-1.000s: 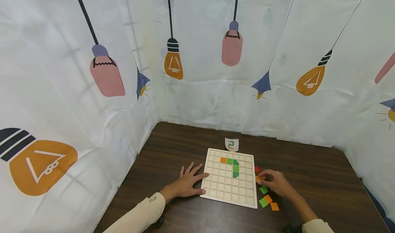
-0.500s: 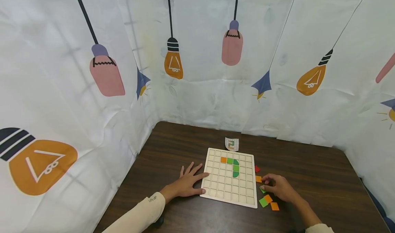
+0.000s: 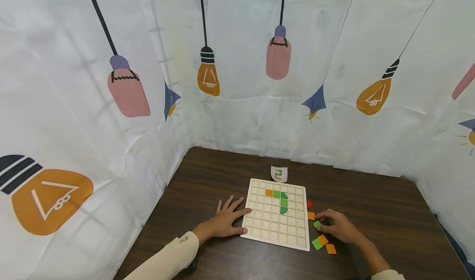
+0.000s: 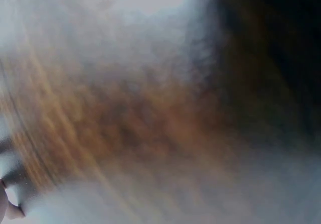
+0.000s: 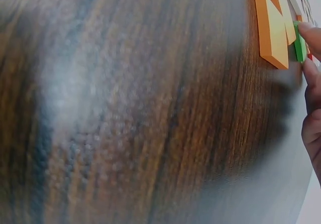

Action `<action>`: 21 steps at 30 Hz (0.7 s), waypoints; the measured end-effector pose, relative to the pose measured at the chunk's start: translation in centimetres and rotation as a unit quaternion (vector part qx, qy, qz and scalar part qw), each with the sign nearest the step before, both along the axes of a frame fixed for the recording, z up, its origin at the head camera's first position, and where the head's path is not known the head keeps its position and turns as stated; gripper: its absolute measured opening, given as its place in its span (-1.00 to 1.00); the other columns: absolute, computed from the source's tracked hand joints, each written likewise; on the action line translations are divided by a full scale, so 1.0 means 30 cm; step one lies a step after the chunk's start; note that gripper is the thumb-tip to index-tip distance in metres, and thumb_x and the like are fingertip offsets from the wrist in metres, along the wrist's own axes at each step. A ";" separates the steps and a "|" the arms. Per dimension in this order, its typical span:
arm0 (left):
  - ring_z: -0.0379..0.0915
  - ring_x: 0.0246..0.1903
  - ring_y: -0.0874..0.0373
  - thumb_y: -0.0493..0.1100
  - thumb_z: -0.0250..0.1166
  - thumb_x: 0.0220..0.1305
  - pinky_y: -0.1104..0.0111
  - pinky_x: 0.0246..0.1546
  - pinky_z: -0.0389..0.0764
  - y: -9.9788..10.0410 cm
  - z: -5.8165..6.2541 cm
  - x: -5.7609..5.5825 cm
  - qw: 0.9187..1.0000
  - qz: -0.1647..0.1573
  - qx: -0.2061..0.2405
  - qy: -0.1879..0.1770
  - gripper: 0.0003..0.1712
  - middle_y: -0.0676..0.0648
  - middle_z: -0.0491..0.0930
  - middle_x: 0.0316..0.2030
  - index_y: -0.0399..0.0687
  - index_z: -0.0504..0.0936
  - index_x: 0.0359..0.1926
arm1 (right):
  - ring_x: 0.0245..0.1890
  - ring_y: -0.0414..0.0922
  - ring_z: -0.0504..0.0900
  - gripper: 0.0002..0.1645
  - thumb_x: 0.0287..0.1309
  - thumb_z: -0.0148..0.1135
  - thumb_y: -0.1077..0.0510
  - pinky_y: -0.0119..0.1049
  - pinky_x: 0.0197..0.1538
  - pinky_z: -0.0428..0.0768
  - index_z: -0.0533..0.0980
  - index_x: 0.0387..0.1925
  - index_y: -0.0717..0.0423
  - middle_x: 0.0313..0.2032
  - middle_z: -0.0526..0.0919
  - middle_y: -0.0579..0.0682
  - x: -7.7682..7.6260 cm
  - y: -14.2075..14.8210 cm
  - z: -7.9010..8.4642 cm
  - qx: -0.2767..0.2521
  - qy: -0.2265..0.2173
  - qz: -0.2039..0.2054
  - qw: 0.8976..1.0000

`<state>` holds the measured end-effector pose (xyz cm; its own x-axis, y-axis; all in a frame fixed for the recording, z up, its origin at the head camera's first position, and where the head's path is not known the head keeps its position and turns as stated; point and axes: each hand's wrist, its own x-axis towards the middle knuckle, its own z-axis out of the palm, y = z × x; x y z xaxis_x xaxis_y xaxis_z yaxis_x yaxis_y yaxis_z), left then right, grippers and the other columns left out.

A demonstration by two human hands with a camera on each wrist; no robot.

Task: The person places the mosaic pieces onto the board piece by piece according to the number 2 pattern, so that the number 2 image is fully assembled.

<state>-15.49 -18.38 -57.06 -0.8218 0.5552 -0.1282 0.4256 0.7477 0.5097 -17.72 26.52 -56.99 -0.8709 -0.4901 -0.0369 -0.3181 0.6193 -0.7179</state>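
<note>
A pale gridded board (image 3: 259, 221) lies on the table, with an orange square tile (image 3: 269, 193), green square tiles (image 3: 284, 202) and dark green curved tiles (image 3: 283, 210) set near its top. My left hand (image 3: 224, 223) rests with spread fingers against the board's left edge. To the right of the board, my right hand (image 3: 337, 226) pinches a loose green square tile (image 3: 316, 224) between thumb and finger. In the right wrist view the same green tile (image 5: 299, 42) shows at the fingertips. The left wrist view is mostly blurred tabletop.
Near the right hand lie a red tile (image 3: 309, 204), an orange tile (image 3: 311, 216), another green tile (image 3: 317, 244) and further orange tiles (image 3: 331, 249). A small pattern card (image 3: 279, 174) sits behind the board. A printed white curtain (image 3: 237, 119) hangs around the dark table (image 3: 371, 197).
My right hand has left the orange tile beside the board and moved a little nearer to the green tile, which it now pinches. The left hand stays in place.
</note>
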 end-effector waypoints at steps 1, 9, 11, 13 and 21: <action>-0.32 0.55 -0.38 0.36 0.19 0.34 -0.52 0.28 -0.25 0.000 0.001 0.000 1.000 -0.001 0.000 0.001 -0.22 -0.12 -0.05 0.59 0.37 0.27 0.51 | -0.33 -0.33 0.43 -0.64 0.20 0.43 0.01 -0.42 -0.40 0.44 0.65 -0.03 0.09 -0.16 0.61 -0.06 0.000 0.001 0.001 -0.002 -0.002 0.003 1.000; -0.34 0.56 -0.36 0.37 0.18 0.35 -0.51 0.29 -0.26 -0.001 0.003 0.003 1.000 -0.002 -0.002 -0.006 -0.23 -0.10 -0.07 0.60 0.38 0.26 0.51 | -0.57 -0.33 0.41 -0.64 0.24 0.40 0.04 -0.35 -0.54 0.54 0.65 0.01 0.13 -0.12 0.58 0.06 0.002 0.008 0.007 -0.018 -0.037 0.013 0.999; -0.34 0.55 -0.37 0.36 0.19 0.35 -0.51 0.29 -0.26 -0.001 0.003 0.003 1.000 -0.001 -0.001 -0.006 -0.23 -0.11 -0.07 0.60 0.38 0.26 0.51 | -0.57 -0.33 0.41 -0.63 0.25 0.39 0.07 -0.35 -0.54 0.54 0.64 0.03 0.16 -0.12 0.58 0.07 -0.002 0.010 0.008 -0.016 -0.041 0.017 0.999; -0.33 0.55 -0.37 0.36 0.19 0.35 -0.52 0.28 -0.26 0.000 0.004 0.003 1.000 -0.001 0.000 -0.006 -0.23 -0.11 -0.07 0.60 0.39 0.26 0.51 | -0.57 -0.33 0.42 -0.62 0.26 0.37 0.11 -0.35 -0.52 0.55 0.62 0.06 0.19 -0.11 0.57 0.08 -0.006 0.012 0.010 -0.016 -0.047 0.024 0.999; -0.34 0.55 -0.38 0.37 0.18 0.35 -0.52 0.28 -0.27 -0.001 0.007 0.001 1.000 -0.001 0.000 -0.005 -0.22 -0.11 -0.07 0.60 0.38 0.26 0.51 | -0.52 -0.35 0.40 -0.61 0.27 0.33 0.18 -0.37 -0.46 0.52 0.60 0.10 0.23 -0.10 0.55 0.08 -0.016 0.022 0.029 -0.017 -0.053 0.062 0.997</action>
<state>-15.46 -18.42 -56.87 -0.8192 0.5571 -0.1360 0.4222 0.7464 0.5145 -18.21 27.19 -56.13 -0.7957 -0.5961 -0.1074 -0.3115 0.5548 -0.7715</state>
